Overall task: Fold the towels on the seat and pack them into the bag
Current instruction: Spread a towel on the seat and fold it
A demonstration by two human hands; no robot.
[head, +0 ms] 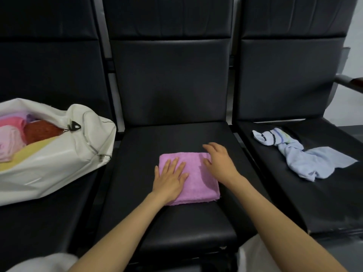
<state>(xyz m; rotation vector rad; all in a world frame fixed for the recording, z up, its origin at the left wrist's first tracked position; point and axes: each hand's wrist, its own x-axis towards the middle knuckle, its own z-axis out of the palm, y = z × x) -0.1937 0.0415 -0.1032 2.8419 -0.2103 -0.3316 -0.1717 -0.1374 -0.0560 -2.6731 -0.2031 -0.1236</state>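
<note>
Three black seats stand in a row; I face the middle seat [176,138]. On the seat at 9 o'clock, a white zippered bag [59,167] lies open, with pink, red, purple and yellow cloth showing inside. On the seat at 3 o'clock, a light blue towel [306,160] lies crumpled and unfolded. At the centre of the middle seat, a pink towel [198,185] lies folded into a neat rectangle. My left hand [170,179] presses flat on its 9 o'clock half, fingers straight. My right hand [220,161] rests at its 1 o'clock corner, fingers relaxed, grasping nothing.
</note>
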